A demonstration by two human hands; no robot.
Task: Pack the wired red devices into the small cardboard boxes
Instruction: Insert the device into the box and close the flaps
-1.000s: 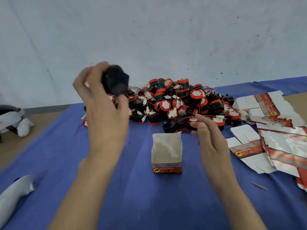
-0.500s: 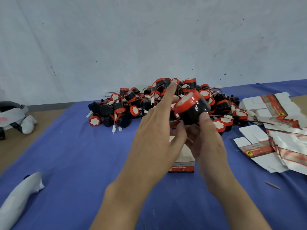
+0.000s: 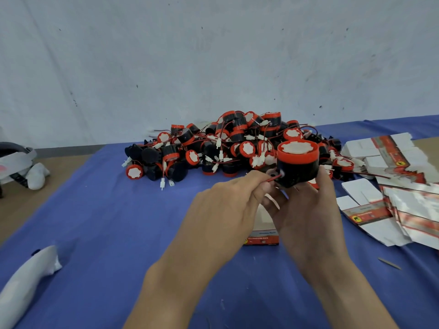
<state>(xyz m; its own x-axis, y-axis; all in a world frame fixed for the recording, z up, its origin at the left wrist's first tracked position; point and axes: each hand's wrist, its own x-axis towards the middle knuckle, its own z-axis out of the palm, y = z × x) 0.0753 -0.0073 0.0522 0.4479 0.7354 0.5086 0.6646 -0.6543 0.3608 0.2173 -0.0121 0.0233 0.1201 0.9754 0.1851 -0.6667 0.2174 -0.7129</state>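
Observation:
My right hand (image 3: 306, 210) grips a black device with a red cap (image 3: 297, 162), held upright above the table. My left hand (image 3: 225, 210) pinches the device's red wire (image 3: 273, 178) where it leaves the body. Behind both hands stands a small open cardboard box (image 3: 263, 236) with a red band at its base; most of it is hidden. A big pile of the same wired red devices (image 3: 225, 148) lies at the back of the blue cloth.
Flat unfolded box blanks (image 3: 403, 186) lie spread at the right. A white rolled object (image 3: 28, 281) rests at the near left, and a white and grey headset (image 3: 16, 162) sits at the far left. A thin sliver (image 3: 389, 263) lies on the blue cloth (image 3: 107, 233) at the right.
The device passed from my raised left hand to my right hand in front of the pile. My left hand came across and now pinches its wire; the box is covered by both hands.

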